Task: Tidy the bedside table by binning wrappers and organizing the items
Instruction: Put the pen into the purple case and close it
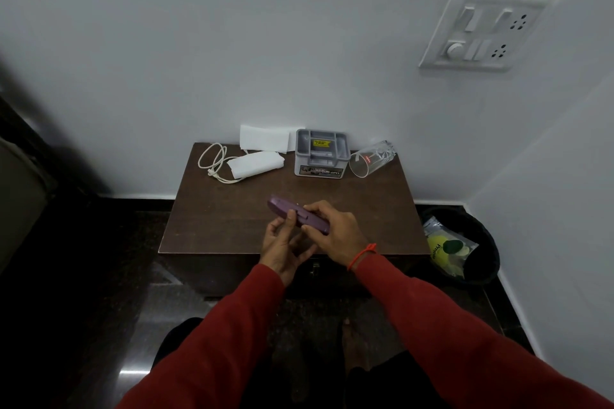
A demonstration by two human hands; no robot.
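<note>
You hold the purple case (297, 215) in both hands above the middle of the bench (216, 219): your left hand (282, 244) pinches its near edge with thumb on top, and your right hand (335, 231) is closed over its right end. It is a slim, smooth thing held by its edges only, so it could slip as you turn it or pass it across, and from here it would hit the bench or the dark floor (99, 276) in front.

Mind the glass (370, 159). It lies on its side at the back right, close to the edge, and a brush from your right sleeve could set it rolling off towards the bin (478, 242). The cable (216, 163) lies looped loosely at the back left beside folded tissues (257, 164); a snagged loop would drag them.

The bench is a dark brown top against a pale wall (232, 43), with a grey organizer (321, 153) at the back centre. A switchboard (486, 28) sits high on the right. The bin stands on the floor at the right, a wrapper (447, 247) already in it.
</note>
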